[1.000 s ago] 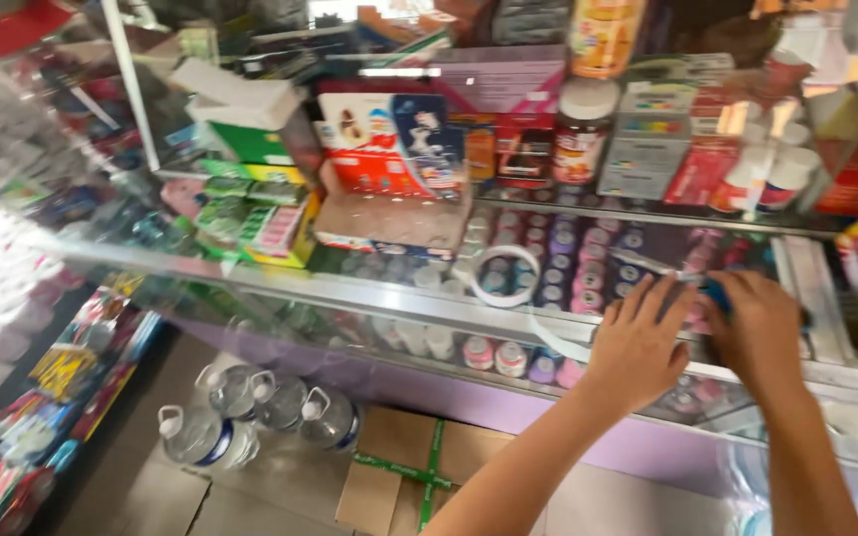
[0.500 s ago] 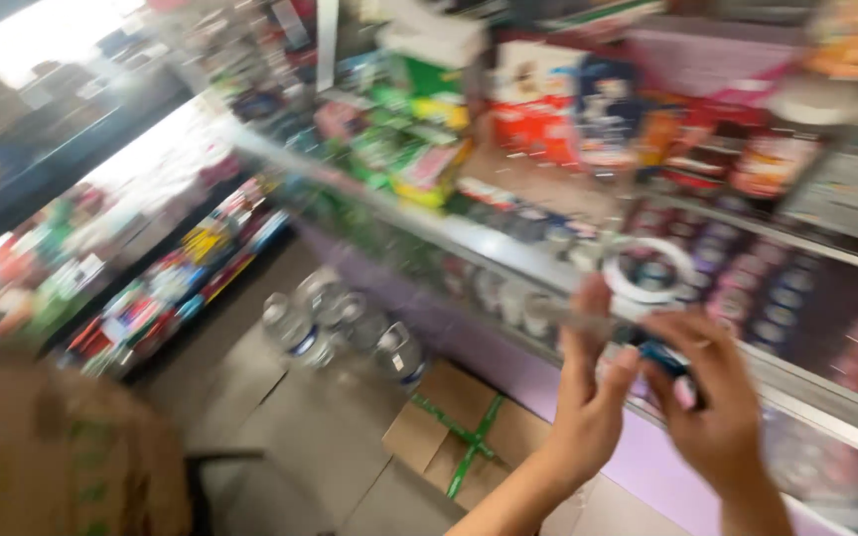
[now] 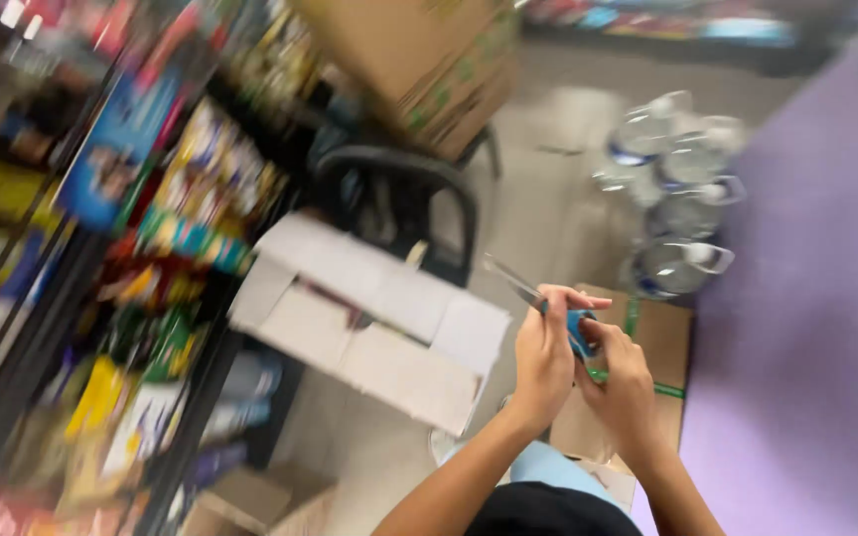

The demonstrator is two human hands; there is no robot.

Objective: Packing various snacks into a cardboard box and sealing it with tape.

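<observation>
Head view shows both hands meeting over the floor, sharing a pair of blue-handled scissors [image 3: 566, 320] between them. The left hand [image 3: 541, 359] curls its fingers around the blades' base while the right hand [image 3: 625, 389] closes on the handle end. The scissors' long axis runs up and left, tip pointing toward the open white box [image 3: 374, 320].

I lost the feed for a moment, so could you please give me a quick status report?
Left hand and right hand both on blue-handled scissors, blades up-left. Open white box just beyond. Nothing between.
</observation>
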